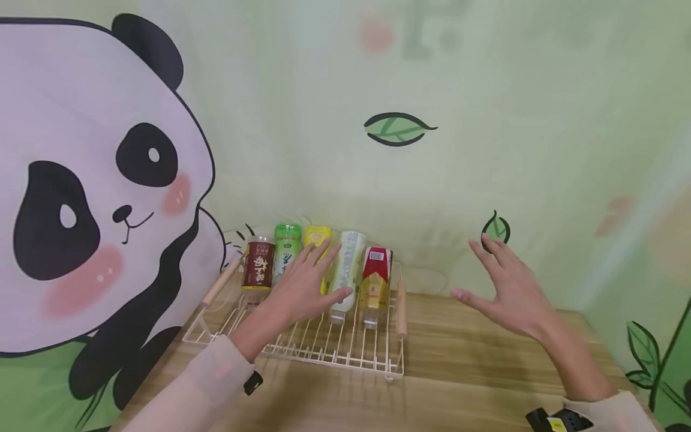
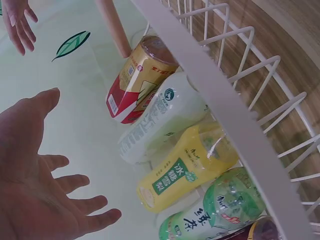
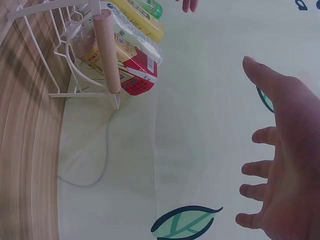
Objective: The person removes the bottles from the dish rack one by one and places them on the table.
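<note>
My left hand (image 1: 303,287) hovers over the drinks in a white wire rack (image 1: 324,360), fingers spread and holding nothing. My right hand (image 1: 513,294) is held up to the right of the rack, also spread and without anything in it. In the rack lie a dark red bottle (image 1: 258,264), a green tea bottle (image 2: 225,205), a yellow bottle (image 2: 185,162), a white bottle (image 2: 165,112) and a red and gold bottle (image 1: 375,279). They stand side by side, leaning back. The left wrist view shows a gap between the left hand and the bottles.
The rack has wooden handles, the right handle (image 1: 401,309) facing my right hand. It stands on a wood-grain table (image 1: 453,360). Behind hangs a pale green cloth (image 1: 302,120) with a panda and leaves. A thin cable (image 3: 106,155) runs behind the table edge.
</note>
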A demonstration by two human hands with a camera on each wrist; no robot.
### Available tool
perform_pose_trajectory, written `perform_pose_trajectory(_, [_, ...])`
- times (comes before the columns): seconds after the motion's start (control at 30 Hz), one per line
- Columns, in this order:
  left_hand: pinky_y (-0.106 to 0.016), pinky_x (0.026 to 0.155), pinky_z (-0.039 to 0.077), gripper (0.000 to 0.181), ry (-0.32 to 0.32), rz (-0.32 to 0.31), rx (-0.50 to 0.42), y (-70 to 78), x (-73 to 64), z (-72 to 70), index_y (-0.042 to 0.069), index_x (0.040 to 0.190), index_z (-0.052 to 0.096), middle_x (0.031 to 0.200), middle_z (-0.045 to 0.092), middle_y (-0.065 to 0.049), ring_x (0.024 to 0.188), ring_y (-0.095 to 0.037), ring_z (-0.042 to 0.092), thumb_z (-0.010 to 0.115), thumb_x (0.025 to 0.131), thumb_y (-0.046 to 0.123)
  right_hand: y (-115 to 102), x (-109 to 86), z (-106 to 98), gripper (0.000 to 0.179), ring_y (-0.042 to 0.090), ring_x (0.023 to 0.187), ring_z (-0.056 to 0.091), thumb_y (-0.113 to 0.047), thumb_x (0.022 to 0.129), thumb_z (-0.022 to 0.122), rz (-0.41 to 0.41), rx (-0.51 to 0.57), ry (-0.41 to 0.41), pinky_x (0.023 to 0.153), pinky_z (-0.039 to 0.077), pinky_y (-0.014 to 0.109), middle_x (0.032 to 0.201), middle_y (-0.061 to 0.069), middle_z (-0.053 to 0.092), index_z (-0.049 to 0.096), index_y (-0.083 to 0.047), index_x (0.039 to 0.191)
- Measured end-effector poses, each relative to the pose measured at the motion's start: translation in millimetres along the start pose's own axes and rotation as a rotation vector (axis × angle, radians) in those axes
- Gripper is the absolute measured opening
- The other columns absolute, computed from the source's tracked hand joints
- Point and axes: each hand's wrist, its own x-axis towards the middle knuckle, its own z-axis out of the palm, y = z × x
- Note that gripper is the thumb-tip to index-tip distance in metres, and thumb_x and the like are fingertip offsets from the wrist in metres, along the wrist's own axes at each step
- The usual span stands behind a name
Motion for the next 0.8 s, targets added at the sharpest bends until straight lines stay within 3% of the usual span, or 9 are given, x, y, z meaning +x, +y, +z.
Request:
perform_pose_trajectory(0.27, [-0.064,0.126,0.019,0.096,-0.008,0.002,-0.012,3.1,4.4,-0.8,0.022,0.171,0.017,0.177,0.011,-0.005,0.161,-0.041,0.014,0.062,0.099,0.066,0.5,-2.6,2.5,0.099,0.051,0.156,0.021,-0.056,0.095,0.073,0.008,0.015,0.03,0.107,0.028,0.084,0.172,0.022,0.024,0.024,-0.015,0.17])
perform_pose_trajectory(0.47, [-0.061,0.127,0.019,0.1,-0.004,0.01,-0.017,10.8,10.3,-4.6,0.018,0.172,0.012,0.177,0.014,-0.007,0.161,-0.039,0.015,0.062,0.099,0.065,1.5,-8.4,4.4,0.099,0.05,0.155,0.022,-0.052,0.094,0.077,0.004,0.078,0.059,0.106,0.029,0.084,0.172,0.02,0.024,0.024,-0.018,0.17])
perform_pose_trajectory(0.6, [-0.059,0.126,0.024,0.103,0.007,0.015,-0.027,18.1,16.0,-8.3,0.016,0.172,0.012,0.176,0.019,-0.008,0.16,-0.037,0.021,0.062,0.098,0.068,-0.9,-11.0,5.9,0.098,0.049,0.155,0.024,-0.048,0.094,0.079,0.014,0.172,0.042,0.108,0.031,0.081,0.174,0.016,0.023,0.024,-0.019,0.17])
perform_pose_trajectory(0.8, [-0.061,0.122,0.033,0.103,0.035,-0.047,-0.209,28.5,25.2,-1.0,0.014,0.17,0.019,0.173,0.028,-0.011,0.157,-0.036,0.03,0.073,0.095,0.058,-8.6,-15.0,16.8,0.09,0.044,0.156,0.025,-0.042,0.099,0.075,0.056,0.4,-0.019,0.115,0.031,0.074,0.173,0.013,0.025,0.023,-0.024,0.17])
